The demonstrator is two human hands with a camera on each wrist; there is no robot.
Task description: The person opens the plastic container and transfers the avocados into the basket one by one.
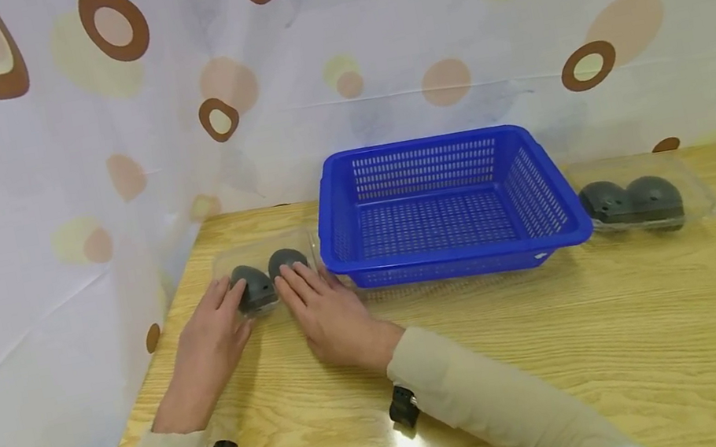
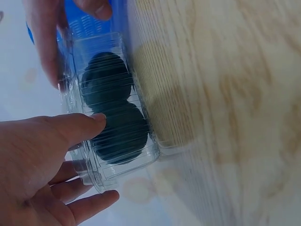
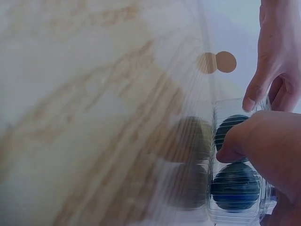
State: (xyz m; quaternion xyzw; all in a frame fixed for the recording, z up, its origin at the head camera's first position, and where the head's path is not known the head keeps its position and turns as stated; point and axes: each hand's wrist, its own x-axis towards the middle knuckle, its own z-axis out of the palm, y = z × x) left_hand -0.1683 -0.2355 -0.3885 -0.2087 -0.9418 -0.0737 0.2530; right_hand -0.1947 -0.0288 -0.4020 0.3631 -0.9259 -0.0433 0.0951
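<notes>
A clear plastic clamshell box [image 1: 264, 245] with two dark green rounded pieces [image 1: 254, 288] inside lies at the left end of the table. My left hand [image 1: 210, 345] grips its left end; in the left wrist view the thumb lies against the front wall of the box [image 2: 136, 172], with fingers behind and past its end. My right hand [image 1: 332, 320] holds the right part, its fingers over the top. Seen from the right wrist, its thumb presses the front of the box [image 3: 235, 214] between the two pieces. The right fingertips are partly hidden there.
Just right of my right hand stands a blue perforated plastic basket [image 1: 458, 260] with nothing in it. A second clear box [image 1: 699, 199] with two dark pieces [image 1: 656, 203] sits beyond its right side. A patterned cloth [image 1: 382, 35] hangs behind and left of the wooden table [image 1: 565, 339].
</notes>
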